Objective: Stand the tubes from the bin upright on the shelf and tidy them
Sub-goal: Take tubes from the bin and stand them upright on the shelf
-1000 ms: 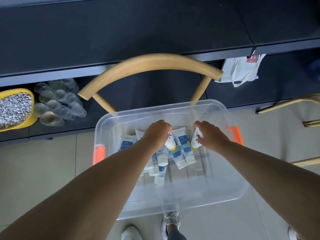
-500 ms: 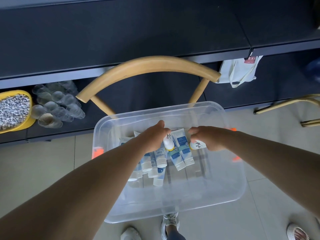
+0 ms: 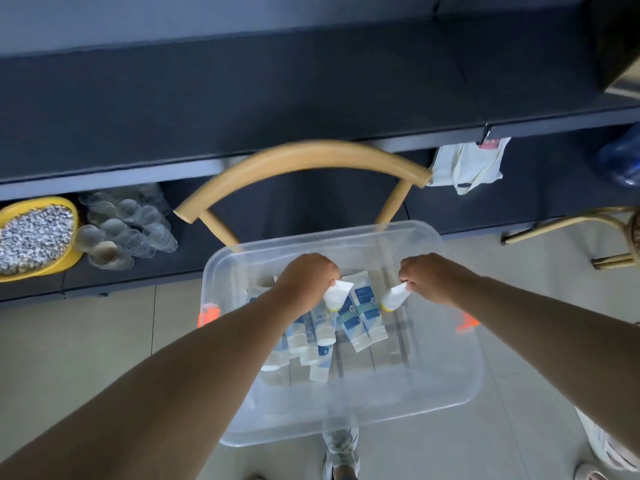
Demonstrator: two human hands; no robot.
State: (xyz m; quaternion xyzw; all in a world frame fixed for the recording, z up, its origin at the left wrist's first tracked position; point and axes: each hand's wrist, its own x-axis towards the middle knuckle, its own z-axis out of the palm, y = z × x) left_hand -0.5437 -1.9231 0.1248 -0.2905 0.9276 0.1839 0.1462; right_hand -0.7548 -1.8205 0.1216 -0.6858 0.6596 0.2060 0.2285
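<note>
Tube (image 3: 394,296) in right hand (image 3: 431,278), yellow cap down-left, long axis diagonal

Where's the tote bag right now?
The tote bag hangs from the dark shelf edge at upper right, right of the chair back and beyond the bin.

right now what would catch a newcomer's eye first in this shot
Two bare forearms reach into a clear plastic bin at centre, the left hand and right hand each pinching a small white tube with a yellow cap. More blue-and-white tubes lie flat in the bin. Behind it curves a wooden chair back, with a yellow bowl at far left.
</note>
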